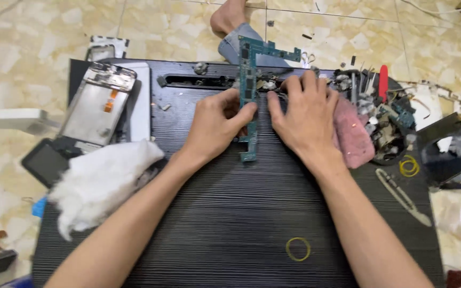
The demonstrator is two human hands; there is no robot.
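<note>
Head view, looking down at a black ribbed work board (pixel 230 224). Nearest, a yellow rubber band (pixel 298 249) lies on bare board between the forearms, with open room around it. Farther on, the left hand (pixel 215 125) pinches a long teal circuit board (pixel 248 96) between thumb and curled fingers. The right hand (pixel 302 117) rests just beside it, fingers together and bent, fingertips touching the board's right edge. White cotton wadding (pixel 100 181) overhangs the left edge. A pink cloth (pixel 352 136) and heaped scrap parts (pixel 385 114) crowd the right.
</note>
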